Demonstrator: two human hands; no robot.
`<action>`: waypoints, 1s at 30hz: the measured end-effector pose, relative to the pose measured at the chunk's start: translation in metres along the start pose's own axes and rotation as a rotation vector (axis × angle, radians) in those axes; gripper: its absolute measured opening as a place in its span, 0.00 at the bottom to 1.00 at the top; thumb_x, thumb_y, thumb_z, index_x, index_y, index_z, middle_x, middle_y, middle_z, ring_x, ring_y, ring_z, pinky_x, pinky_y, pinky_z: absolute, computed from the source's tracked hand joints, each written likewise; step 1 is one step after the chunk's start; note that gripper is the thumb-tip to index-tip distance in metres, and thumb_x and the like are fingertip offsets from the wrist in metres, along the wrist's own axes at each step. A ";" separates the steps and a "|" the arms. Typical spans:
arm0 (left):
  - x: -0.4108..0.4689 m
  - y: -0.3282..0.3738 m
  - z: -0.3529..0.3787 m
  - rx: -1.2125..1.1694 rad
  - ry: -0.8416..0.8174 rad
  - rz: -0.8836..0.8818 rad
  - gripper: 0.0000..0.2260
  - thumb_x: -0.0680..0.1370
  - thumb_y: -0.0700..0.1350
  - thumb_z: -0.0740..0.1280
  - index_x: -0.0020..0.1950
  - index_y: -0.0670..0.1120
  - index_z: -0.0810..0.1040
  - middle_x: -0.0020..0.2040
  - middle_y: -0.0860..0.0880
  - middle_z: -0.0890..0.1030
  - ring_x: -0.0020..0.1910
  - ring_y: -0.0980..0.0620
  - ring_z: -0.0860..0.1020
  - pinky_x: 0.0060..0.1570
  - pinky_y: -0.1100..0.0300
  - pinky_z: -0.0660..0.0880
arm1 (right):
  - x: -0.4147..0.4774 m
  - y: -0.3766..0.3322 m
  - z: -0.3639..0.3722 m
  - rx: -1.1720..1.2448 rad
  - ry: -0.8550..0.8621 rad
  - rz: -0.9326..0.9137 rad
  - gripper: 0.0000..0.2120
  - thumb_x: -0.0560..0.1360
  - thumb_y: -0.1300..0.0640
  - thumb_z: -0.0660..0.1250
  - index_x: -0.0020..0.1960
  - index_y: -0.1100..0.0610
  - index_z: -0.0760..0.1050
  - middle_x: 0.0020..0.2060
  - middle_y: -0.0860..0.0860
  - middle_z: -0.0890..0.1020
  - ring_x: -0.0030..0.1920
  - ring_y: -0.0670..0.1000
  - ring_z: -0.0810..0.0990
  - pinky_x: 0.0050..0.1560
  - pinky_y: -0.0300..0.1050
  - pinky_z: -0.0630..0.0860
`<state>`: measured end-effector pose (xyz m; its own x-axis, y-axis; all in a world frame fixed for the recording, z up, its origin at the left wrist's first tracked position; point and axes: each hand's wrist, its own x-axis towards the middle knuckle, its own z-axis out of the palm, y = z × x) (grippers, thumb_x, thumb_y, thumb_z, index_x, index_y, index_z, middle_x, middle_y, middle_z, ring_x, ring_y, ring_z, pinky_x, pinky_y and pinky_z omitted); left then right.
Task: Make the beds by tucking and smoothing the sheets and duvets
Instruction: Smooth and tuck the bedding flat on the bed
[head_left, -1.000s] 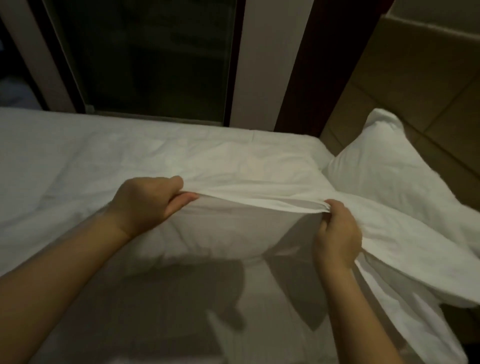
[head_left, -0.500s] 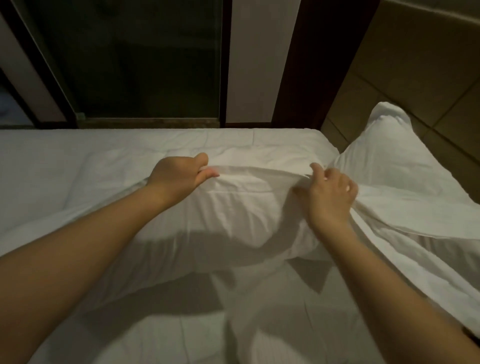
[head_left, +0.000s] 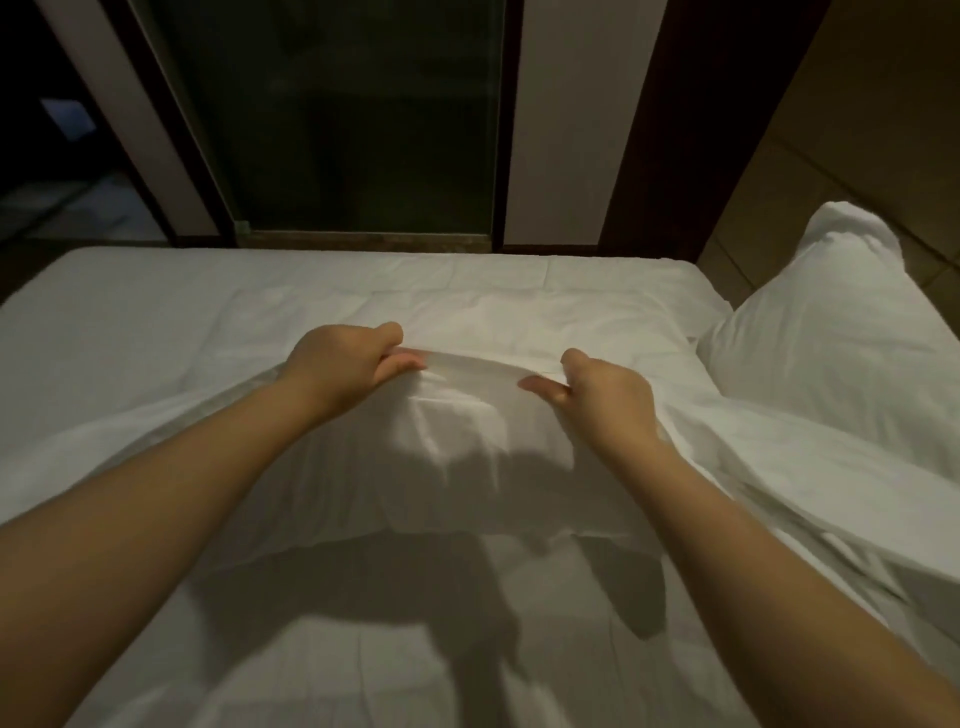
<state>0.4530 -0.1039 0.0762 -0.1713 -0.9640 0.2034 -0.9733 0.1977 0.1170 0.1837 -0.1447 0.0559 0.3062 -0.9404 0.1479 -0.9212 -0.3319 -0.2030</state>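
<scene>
Left hand (head_left: 343, 366) and right hand (head_left: 608, 402) have carried the pinched duvet edge (head_left: 478, 366) toward 12 o'clock over 1 second, hands closer together, arms stretched further, more sheet (head_left: 363, 649) bared at 6 o'clock.

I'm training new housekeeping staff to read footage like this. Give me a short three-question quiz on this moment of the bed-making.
1. True or false: the left hand lies flat and open on the duvet.
2. Where is the pillow? A) to the right of the right hand B) between the two hands C) on the floor.
3. Fill in: both hands pinch one raised ___ of the duvet.
Key: 1 false, it grips the duvet; 2 A; 3 fold.
</scene>
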 end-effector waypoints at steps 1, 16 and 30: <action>-0.004 0.002 -0.001 0.022 -0.049 -0.019 0.13 0.78 0.58 0.56 0.42 0.49 0.66 0.32 0.54 0.68 0.34 0.52 0.70 0.30 0.62 0.63 | -0.003 0.002 -0.006 -0.018 -0.023 -0.044 0.26 0.74 0.31 0.56 0.42 0.56 0.64 0.30 0.48 0.70 0.35 0.55 0.71 0.33 0.46 0.63; -0.188 0.075 0.011 -0.035 -0.234 0.016 0.19 0.78 0.63 0.55 0.43 0.47 0.67 0.44 0.43 0.80 0.45 0.42 0.77 0.38 0.55 0.66 | -0.206 -0.012 0.002 -0.020 -0.158 -0.015 0.24 0.74 0.34 0.61 0.44 0.57 0.66 0.39 0.53 0.78 0.41 0.57 0.76 0.38 0.47 0.66; -0.400 0.157 0.030 -0.098 -0.290 0.041 0.17 0.78 0.59 0.59 0.46 0.45 0.72 0.48 0.44 0.80 0.49 0.43 0.77 0.40 0.56 0.64 | -0.431 -0.032 0.033 -0.086 -0.288 0.028 0.14 0.79 0.47 0.59 0.56 0.55 0.73 0.48 0.55 0.82 0.48 0.59 0.79 0.43 0.47 0.72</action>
<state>0.3638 0.3078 -0.0163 -0.2601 -0.9627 -0.0740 -0.9477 0.2398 0.2104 0.0888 0.2691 -0.0330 0.3243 -0.9356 -0.1399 -0.9436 -0.3094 -0.1182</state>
